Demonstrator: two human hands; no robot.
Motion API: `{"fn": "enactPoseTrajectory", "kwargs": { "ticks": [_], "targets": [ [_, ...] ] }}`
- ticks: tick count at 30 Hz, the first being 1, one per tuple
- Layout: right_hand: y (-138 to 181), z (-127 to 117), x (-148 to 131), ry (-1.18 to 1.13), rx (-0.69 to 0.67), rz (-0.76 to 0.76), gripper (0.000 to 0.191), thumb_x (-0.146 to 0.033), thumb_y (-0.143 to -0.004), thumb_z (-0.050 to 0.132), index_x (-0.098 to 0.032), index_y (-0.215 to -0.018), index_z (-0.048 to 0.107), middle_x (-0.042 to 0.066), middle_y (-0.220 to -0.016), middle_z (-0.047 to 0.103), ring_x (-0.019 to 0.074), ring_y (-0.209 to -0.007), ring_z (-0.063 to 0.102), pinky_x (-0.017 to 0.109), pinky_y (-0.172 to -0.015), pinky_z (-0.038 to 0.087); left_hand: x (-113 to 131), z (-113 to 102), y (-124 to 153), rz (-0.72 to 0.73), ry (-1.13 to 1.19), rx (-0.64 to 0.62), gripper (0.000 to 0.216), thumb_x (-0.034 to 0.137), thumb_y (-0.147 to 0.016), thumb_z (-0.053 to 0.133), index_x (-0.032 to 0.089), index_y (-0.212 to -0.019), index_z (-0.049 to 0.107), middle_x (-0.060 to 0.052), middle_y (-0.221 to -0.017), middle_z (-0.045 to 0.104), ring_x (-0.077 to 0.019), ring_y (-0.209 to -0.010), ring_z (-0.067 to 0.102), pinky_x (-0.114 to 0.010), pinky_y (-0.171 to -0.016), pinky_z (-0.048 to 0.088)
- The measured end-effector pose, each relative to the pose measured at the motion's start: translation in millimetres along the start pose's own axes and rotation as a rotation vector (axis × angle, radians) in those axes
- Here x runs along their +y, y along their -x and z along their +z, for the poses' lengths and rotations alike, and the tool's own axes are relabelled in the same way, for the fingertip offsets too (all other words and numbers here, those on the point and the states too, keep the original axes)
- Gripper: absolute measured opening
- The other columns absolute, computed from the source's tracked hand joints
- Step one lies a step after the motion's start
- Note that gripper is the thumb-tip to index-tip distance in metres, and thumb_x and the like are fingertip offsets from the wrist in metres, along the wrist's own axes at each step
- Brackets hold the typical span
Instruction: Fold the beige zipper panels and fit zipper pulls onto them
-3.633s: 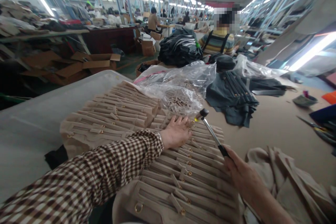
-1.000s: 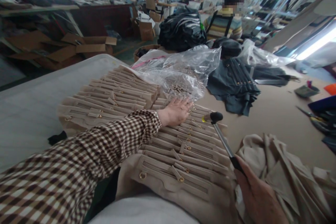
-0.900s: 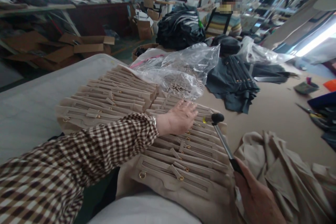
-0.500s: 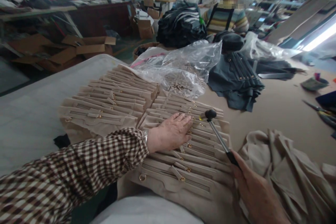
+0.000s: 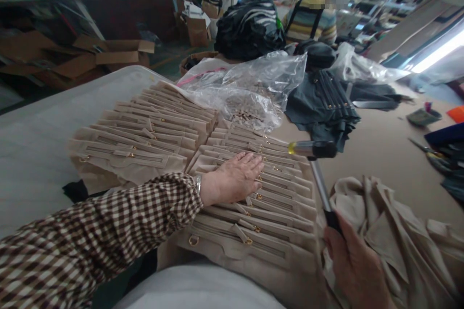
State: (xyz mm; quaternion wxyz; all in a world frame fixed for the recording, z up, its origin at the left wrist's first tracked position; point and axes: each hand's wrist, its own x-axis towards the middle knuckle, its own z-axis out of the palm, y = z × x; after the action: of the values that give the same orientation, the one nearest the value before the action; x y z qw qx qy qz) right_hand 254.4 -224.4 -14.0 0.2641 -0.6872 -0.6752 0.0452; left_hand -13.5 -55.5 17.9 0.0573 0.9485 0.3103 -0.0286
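Note:
My left hand (image 5: 232, 177) lies flat, fingers stretched, on a row of overlapping beige zippered fabric pieces (image 5: 253, 246). Gold zipper pulls and rings show along that row. On the right, my right hand (image 5: 357, 260) is wrapped round the black handle of a mallet (image 5: 321, 186). Its head, yellow at one end and black at the other, is raised over the right edge of the row. A second row of beige zippered pieces (image 5: 137, 140) lies to the left of my left hand.
Clear plastic bags (image 5: 253, 82) with small beige bits lie behind the rows. Dark zippered pieces (image 5: 321, 101) are at the back right, crumpled beige fabric (image 5: 391, 236) at the right. Scissors (image 5: 422, 147) and a small pot (image 5: 424, 116) sit far right. A person (image 5: 311, 19) is beyond the table.
The mallet head has moved up and to the right, away from my left hand, and has turned sideways. My left hand stays flat on the pieces. The view has shifted slightly.

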Motion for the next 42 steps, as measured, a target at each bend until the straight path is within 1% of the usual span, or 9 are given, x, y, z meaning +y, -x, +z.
{"fn": "enactPoseTrajectory", "kwargs": {
  "ticks": [7, 10, 13, 17, 22, 29, 32, 35, 42],
  "targets": [
    [10, 1, 2, 0.016, -0.26, 0.127, 0.043, -0.036, -0.099, 0.035, -0.017, -0.132, 0.056, 0.01, -0.098, 0.076, 0.0226, -0.082, 0.075, 0.026, -0.064, 0.059, -1, -5, -2, -0.015, 0.027, -0.056, 0.057, 0.041, -0.102, 0.031, 0.01, -0.148, 0.038, -0.014, -0.158, 0.03, -0.0281, -0.148, 0.026, -0.045, -0.121, 0.02],
    [12, -7, -1, 0.003, -0.181, 0.11, 0.043, -0.038, -0.099, 0.036, -0.014, -0.127, 0.059, 0.01, -0.089, 0.077, 0.0223, -0.075, 0.075, 0.024, -0.059, 0.058, 5, -18, 4, -0.027, 0.039, -0.109, 0.063, 0.047, -0.101, 0.03, 0.008, -0.151, 0.032, -0.016, -0.16, 0.024, -0.0301, -0.149, 0.021, -0.046, -0.121, 0.019],
    [21, -14, -9, -0.007, -0.127, 0.018, 0.041, -0.036, -0.099, 0.04, -0.017, -0.133, 0.054, 0.009, -0.1, 0.076, 0.0213, -0.082, 0.075, 0.023, -0.066, 0.059, 17, -25, 17, -0.065, 0.042, -0.053, 0.07, 0.054, -0.099, 0.03, 0.008, -0.151, 0.028, -0.018, -0.16, 0.023, -0.032, -0.149, 0.021, -0.048, -0.121, 0.018],
    [35, -7, -16, 0.016, -0.204, -0.044, 0.044, -0.035, -0.099, 0.04, -0.022, -0.14, 0.048, 0.007, -0.113, 0.073, 0.0206, -0.091, 0.073, 0.024, -0.07, 0.061, 25, -10, 36, -0.078, 0.022, -0.013, 0.069, 0.053, -0.099, 0.031, 0.007, -0.15, 0.031, -0.018, -0.158, 0.03, -0.0324, -0.147, 0.027, -0.049, -0.12, 0.019],
    [34, 5, -16, 0.074, -0.204, -0.065, 0.042, -0.034, -0.101, 0.035, -0.016, -0.134, 0.053, 0.009, -0.105, 0.075, 0.022, -0.086, 0.074, 0.025, -0.064, 0.061, 21, 11, 46, -0.126, 0.005, 0.007, 0.063, 0.046, -0.1, 0.029, 0.008, -0.15, 0.031, -0.015, -0.159, 0.028, -0.0312, -0.147, 0.025, -0.05, -0.121, 0.017],
    [20, -5, -25, 0.039, -0.074, -0.091, 0.042, -0.033, -0.1, 0.039, -0.017, -0.138, 0.049, 0.011, -0.115, 0.072, 0.0216, -0.094, 0.073, 0.024, -0.071, 0.06, 20, 15, 46, -0.093, -0.037, 0.099, 0.061, 0.042, -0.098, 0.035, 0.007, -0.148, 0.035, -0.017, -0.157, 0.033, -0.032, -0.144, 0.031, -0.053, -0.12, 0.02],
    [19, 5, -19, 0.108, -0.129, -0.047, 0.043, -0.035, -0.1, 0.035, -0.013, -0.132, 0.054, 0.014, -0.106, 0.074, 0.0243, -0.085, 0.074, 0.027, -0.063, 0.061, 19, 17, 46, -0.091, -0.026, 0.102, 0.061, 0.042, -0.098, 0.034, 0.007, -0.148, 0.034, -0.016, -0.157, 0.034, -0.0314, -0.145, 0.03, -0.053, -0.12, 0.019],
    [20, 5, -13, 0.157, -0.229, -0.029, 0.045, -0.036, -0.101, 0.034, -0.013, -0.134, 0.054, 0.014, -0.108, 0.074, 0.0261, -0.088, 0.074, 0.031, -0.068, 0.061, 18, 18, 47, -0.086, -0.014, 0.1, 0.061, 0.041, -0.098, 0.032, 0.007, -0.149, 0.033, -0.016, -0.157, 0.033, -0.0312, -0.145, 0.03, -0.052, -0.12, 0.019],
    [31, -4, -22, 0.097, -0.115, -0.094, 0.041, -0.033, -0.099, 0.039, -0.017, -0.135, 0.051, 0.011, -0.109, 0.074, 0.0231, -0.09, 0.073, 0.026, -0.068, 0.061, 18, 23, 47, -0.091, 0.002, 0.123, 0.061, 0.04, -0.097, 0.036, 0.008, -0.148, 0.035, -0.016, -0.158, 0.032, -0.0312, -0.145, 0.03, -0.052, -0.12, 0.018]
  ]
}}
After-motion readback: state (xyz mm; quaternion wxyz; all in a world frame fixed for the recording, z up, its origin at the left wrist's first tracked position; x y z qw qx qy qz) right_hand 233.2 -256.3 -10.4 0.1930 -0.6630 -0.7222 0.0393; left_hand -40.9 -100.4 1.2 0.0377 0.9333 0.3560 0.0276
